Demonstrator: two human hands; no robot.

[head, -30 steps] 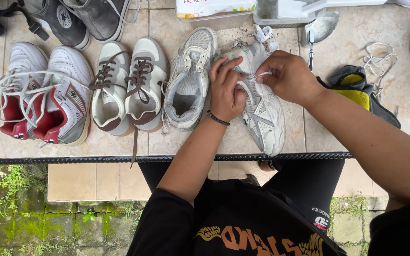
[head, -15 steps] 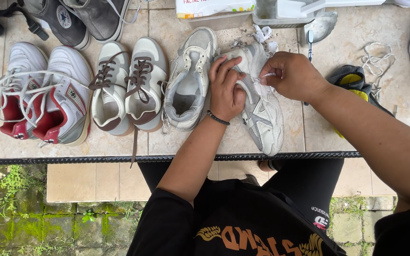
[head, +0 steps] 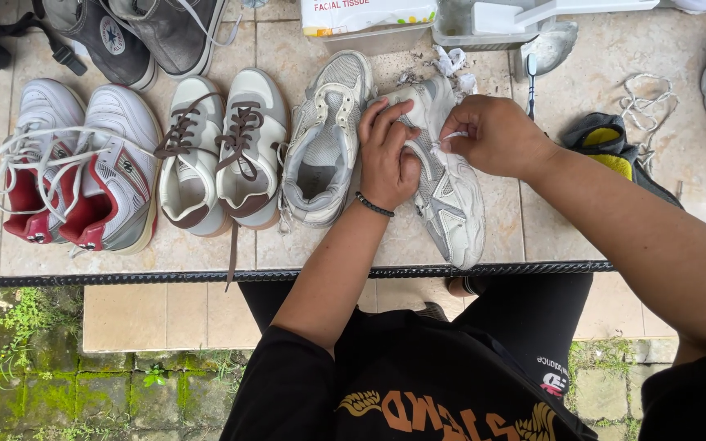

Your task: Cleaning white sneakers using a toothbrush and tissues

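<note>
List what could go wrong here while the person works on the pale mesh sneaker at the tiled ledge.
1. The pale grey mesh sneaker has its end close to the dark ledge edge; only the left hand pins it, so a hard tug might slide it off.
2. The right hand pinches a thin white lace; that small grip could slip.
3. A brown lace of the cream-and-brown sneaker dangles over the edge and could snag.

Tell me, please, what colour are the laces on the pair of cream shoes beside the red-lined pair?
Brown laces, seen best in the head view.
</note>
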